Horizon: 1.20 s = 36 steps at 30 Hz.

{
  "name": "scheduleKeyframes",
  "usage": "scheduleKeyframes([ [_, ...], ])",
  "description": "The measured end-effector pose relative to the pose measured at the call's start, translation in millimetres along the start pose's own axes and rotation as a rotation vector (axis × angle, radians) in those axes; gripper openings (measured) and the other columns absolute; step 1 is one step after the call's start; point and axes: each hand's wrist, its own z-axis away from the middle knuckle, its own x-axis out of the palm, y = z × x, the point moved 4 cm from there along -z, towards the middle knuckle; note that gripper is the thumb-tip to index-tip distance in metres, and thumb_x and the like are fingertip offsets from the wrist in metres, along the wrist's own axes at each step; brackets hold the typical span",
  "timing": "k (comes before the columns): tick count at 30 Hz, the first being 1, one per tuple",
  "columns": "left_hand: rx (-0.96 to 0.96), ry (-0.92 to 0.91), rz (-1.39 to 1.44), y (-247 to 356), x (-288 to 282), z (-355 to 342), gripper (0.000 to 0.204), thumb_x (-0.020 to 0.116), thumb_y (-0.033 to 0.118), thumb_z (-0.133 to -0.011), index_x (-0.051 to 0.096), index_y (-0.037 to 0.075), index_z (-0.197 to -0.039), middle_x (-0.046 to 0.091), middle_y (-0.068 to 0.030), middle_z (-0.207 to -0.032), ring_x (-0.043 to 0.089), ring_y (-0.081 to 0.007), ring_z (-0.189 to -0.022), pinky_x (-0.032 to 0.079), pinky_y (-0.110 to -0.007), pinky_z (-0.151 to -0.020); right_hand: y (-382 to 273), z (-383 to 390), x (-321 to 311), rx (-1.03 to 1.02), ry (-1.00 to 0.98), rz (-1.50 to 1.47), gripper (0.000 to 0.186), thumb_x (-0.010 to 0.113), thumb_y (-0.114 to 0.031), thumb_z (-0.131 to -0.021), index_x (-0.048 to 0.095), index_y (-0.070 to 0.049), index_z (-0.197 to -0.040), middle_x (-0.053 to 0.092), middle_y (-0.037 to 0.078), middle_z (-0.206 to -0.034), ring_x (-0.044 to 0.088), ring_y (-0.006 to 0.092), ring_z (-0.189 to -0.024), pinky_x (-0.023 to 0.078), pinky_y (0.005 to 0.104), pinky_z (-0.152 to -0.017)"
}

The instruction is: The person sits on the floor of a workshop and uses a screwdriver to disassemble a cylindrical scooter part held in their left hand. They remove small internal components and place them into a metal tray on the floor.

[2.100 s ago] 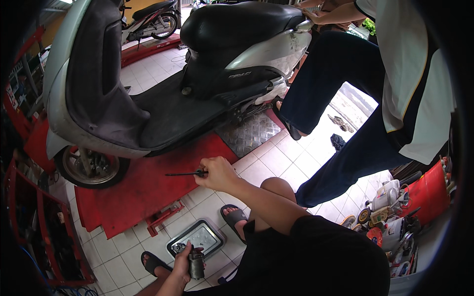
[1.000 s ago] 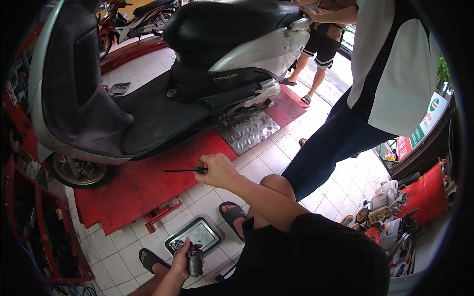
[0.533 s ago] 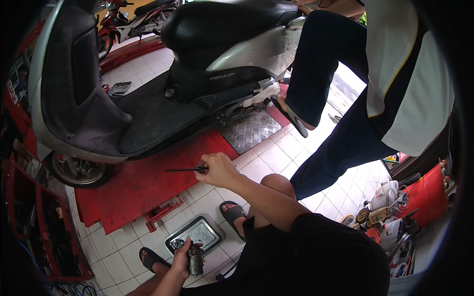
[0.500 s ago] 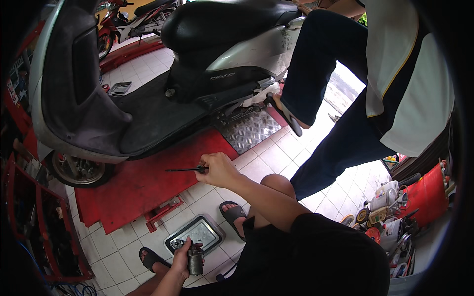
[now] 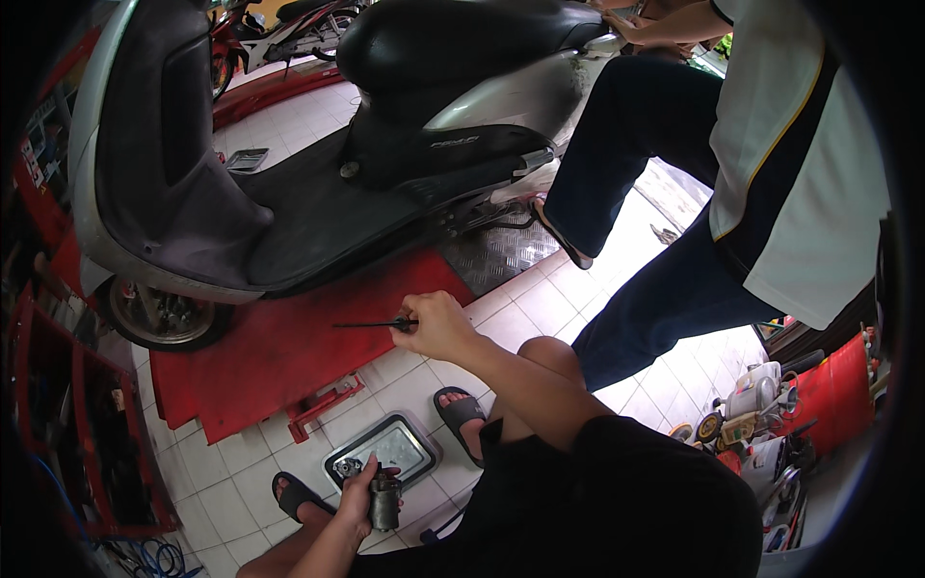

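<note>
My right hand (image 5: 438, 326) is closed around a screwdriver (image 5: 366, 325), its thin dark shaft pointing left over the red lift platform. The fingers hide most of its handle. Lower down, my left hand (image 5: 356, 499) grips a small cylindrical metal motor (image 5: 385, 505), dull grey and held upright. Beneath it on the floor lies a rectangular tray (image 5: 430, 453) with a light inside and a dark rim. A small metal part (image 5: 347, 466) shows at the tray's left end, beside my left thumb.
A scooter (image 5: 318, 207) stands on the red platform (image 5: 318, 332). Close on the right, another person (image 5: 665, 193) has one foot raised by the scooter's rear and hands near its tail. Tools and containers (image 5: 761, 424) crowd the right side beside a red drum (image 5: 833, 395). A red rack (image 5: 82, 414) stands left.
The view has shifted slightly, so the scooter sits further right. The other person's raised foot has tipped lower beside the scooter. Both my hands keep their holds.
</note>
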Motion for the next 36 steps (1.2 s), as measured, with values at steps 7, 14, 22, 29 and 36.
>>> scheduleKeyframes([
  [7, -0.003, -0.004, -0.010, -2.3, -2.2, -1.9, 0.061, 0.053, 0.058, -0.097, 0.068, -0.001, -0.105, 0.065, -0.0109, -0.079, 0.066, -0.0252, -0.058, 0.056, -0.036, -0.053, -2.9, -0.1, -2.0, 0.022, -0.033, -0.027, 0.028, 0.077, -0.025, -0.070, 0.066, -0.001, -0.078, 0.069, 0.016, -0.073, 0.069, 0.0358, -0.070, 0.057, 0.0438, -0.066],
  [14, -0.010, 0.000, -0.013, -1.3, 0.2, -2.1, 0.062, 0.053, 0.059, -0.096, 0.069, -0.001, -0.106, 0.065, -0.0106, -0.080, 0.066, -0.0242, -0.059, 0.056, -0.036, -0.054, -0.9, -0.8, -1.7, 0.032, -0.048, -0.018, 0.028, 0.077, -0.025, -0.069, 0.066, -0.001, -0.078, 0.069, 0.017, -0.073, 0.069, 0.0358, -0.070, 0.056, 0.0441, -0.066],
  [22, -0.019, 0.008, -0.020, 0.9, 0.3, 0.0, 0.062, 0.053, 0.059, -0.096, 0.069, -0.001, -0.105, 0.064, -0.0104, -0.080, 0.066, -0.0242, -0.059, 0.056, -0.036, -0.054, -3.6, -2.3, -0.9, 0.027, -0.047, -0.009, 0.028, 0.077, -0.025, -0.069, 0.065, -0.001, -0.076, 0.069, 0.017, -0.072, 0.069, 0.0359, -0.070, 0.056, 0.0445, -0.066],
  [29, -0.023, 0.009, -0.010, -0.7, -3.4, -4.3, 0.062, 0.053, 0.058, -0.096, 0.069, -0.001, -0.105, 0.065, -0.0102, -0.078, 0.066, -0.0242, -0.059, 0.056, -0.035, -0.053, -3.3, -2.6, 1.2, 0.016, -0.041, -0.016, 0.028, 0.077, -0.025, -0.069, 0.065, -0.001, -0.076, 0.068, 0.016, -0.071, 0.069, 0.0356, -0.069, 0.056, 0.0439, -0.065],
  [36, -0.019, 0.012, -0.013, 3.2, -0.2, -1.4, 0.062, 0.053, 0.058, -0.096, 0.069, -0.001, -0.105, 0.065, -0.0104, -0.077, 0.066, -0.0239, -0.058, 0.056, -0.035, -0.053, -4.1, -5.2, -0.9, 0.025, -0.046, -0.029, 0.027, 0.077, -0.025, -0.069, 0.066, -0.001, -0.076, 0.068, 0.016, -0.071, 0.069, 0.0352, -0.068, 0.056, 0.0434, -0.064],
])
